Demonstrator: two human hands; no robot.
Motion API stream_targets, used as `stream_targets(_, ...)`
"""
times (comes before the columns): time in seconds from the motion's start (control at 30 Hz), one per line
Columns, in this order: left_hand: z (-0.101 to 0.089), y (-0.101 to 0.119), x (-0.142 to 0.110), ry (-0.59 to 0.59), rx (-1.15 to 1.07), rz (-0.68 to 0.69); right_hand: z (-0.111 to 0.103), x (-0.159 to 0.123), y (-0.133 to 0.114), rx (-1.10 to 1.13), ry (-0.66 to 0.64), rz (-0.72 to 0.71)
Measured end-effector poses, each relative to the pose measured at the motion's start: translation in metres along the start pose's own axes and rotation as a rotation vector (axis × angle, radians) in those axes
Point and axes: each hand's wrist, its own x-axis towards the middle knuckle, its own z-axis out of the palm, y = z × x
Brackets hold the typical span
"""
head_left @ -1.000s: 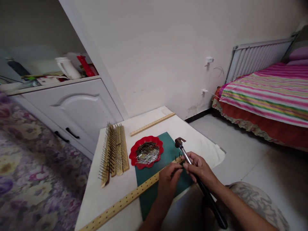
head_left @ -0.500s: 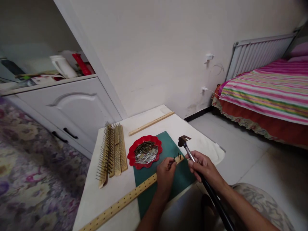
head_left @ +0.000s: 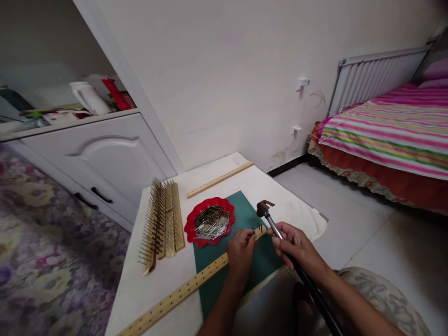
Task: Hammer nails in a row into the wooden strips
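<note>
My right hand (head_left: 296,247) is closed round the shaft of a claw hammer (head_left: 265,210), whose head hovers just above the right end of a long wooden strip (head_left: 189,287) with a row of holes. A few nails stand in that end. My left hand (head_left: 241,254) rests on the strip, fingers pinched on a nail (head_left: 253,232) standing in a hole. The strip lies across a green mat (head_left: 248,217) on a small white table (head_left: 164,280).
A red scalloped dish (head_left: 209,222) full of loose nails sits on the mat's far left corner. Several nailed wooden strips (head_left: 161,225) lie stacked at the table's left. Another bare strip (head_left: 220,178) lies at the far edge. A white cabinet stands left, a striped bed right.
The hammer head rose and swung right, then came back down toward the strip's end. My left hand moved slightly left along the strip, away from my right hand.
</note>
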Motion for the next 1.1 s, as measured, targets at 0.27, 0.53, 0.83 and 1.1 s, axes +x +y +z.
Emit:
stream_targets(0.27, 0.002, 0.000, 0.000, 0.006, 0.083, 0.042, -0.005, -0.008, -0.002, 0.007, -0.117, 0.100)
stream_targets(0.53, 0.004, 0.000, -0.001, 0.014, 0.069, 0.017, 0.000, -0.013, 0.003, -0.027, -0.170, 0.153)
stream_targets(0.83, 0.002, 0.002, -0.001, 0.009, 0.077, 0.009, -0.002, -0.013, 0.008, -0.010, -0.170, 0.173)
stream_targets(1.1, -0.002, 0.007, -0.005, -0.010, 0.028, 0.018, 0.000, -0.012, 0.005, -0.023, -0.161, 0.138)
